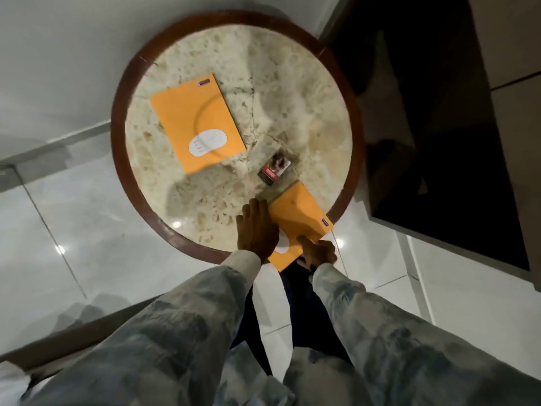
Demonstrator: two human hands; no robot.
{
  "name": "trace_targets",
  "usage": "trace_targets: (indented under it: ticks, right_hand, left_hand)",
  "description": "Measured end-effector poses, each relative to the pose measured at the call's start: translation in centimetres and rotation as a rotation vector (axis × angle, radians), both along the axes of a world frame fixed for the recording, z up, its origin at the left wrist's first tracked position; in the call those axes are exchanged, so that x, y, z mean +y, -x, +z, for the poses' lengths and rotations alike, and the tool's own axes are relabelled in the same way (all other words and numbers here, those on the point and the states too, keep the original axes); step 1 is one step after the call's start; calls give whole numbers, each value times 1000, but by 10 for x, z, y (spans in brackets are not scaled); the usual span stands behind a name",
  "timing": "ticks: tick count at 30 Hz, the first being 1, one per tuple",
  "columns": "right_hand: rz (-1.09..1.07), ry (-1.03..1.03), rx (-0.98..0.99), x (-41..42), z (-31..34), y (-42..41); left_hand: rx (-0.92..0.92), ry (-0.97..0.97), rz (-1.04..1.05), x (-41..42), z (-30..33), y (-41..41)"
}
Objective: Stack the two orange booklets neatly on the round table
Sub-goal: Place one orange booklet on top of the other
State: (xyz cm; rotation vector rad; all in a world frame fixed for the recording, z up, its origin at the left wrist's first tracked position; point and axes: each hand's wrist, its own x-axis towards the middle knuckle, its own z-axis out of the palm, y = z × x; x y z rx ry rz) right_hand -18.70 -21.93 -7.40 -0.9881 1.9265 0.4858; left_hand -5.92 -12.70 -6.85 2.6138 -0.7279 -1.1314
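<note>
both hands (288, 240) grasp the near orange booklet (301, 213) (white oval label); far booklet (197, 123) lies flat

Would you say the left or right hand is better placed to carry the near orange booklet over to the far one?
Probably the left hand: it lies on the near orange booklet on the side toward the far orange booklet.

long sleeves (181, 332), pale grey-blue mottled tie-dye print; dark trousers (304, 312).
</note>
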Motion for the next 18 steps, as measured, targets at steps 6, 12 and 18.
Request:
trace_targets:
  ticks: [6,12,18]
  right_hand:
    - [205,252,-69,0,52,-18]
    - [527,528,-423,-22,61,-129]
    - [905,485,-498,-33,25,-277]
  left_hand:
    - [122,193,219,6,13,-3]
    - [-75,457,570,23,38,-80]
    - [-239,352,744,29,16,-187]
